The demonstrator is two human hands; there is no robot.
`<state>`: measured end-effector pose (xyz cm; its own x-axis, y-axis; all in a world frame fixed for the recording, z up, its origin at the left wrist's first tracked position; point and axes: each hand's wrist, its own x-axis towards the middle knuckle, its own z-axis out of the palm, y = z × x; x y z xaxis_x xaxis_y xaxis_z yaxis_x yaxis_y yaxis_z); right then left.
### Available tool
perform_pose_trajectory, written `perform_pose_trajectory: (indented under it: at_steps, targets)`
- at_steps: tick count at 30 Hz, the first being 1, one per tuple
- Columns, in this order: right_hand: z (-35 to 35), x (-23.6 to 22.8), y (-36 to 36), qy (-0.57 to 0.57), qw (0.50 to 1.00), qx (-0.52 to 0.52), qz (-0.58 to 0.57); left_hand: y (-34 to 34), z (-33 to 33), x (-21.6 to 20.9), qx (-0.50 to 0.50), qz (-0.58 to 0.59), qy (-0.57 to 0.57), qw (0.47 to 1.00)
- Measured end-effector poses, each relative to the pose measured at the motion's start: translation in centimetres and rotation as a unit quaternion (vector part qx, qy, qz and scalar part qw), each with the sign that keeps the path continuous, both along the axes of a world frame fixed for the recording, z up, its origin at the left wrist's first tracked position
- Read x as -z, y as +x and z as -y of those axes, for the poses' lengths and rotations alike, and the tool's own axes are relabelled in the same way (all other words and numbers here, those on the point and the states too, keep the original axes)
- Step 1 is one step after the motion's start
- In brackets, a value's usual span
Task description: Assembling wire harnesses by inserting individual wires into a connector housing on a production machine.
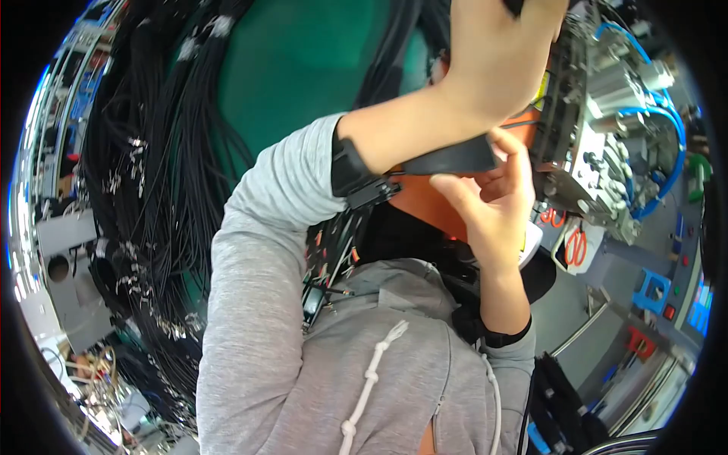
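Reaching up over the green table with the left hand, fingertips out of view; cannot tell about that grip. Below, with the right hand, curling thumb and forefinger around the end of a flat black strip; cannot tell if pinched. Seen against an orange panel. Lined with black cables along the table's left edge.
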<state>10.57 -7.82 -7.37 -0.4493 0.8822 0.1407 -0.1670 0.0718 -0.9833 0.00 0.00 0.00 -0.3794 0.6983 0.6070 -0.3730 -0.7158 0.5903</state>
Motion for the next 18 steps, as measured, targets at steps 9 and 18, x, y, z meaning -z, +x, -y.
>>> perform_pose_trajectory:
  at_steps: [9,18]
  targets:
    - [0.8,4.9,2.9,0.101,0.958,0.098,0.25,1.3,-0.8,5.2,0.119,-0.429,0.279,0.851]
    - [0.6,0.6,8.1,0.36,0.843,0.177,0.359,1.9,-0.4,7.6,0.11,-0.502,0.387,0.765]
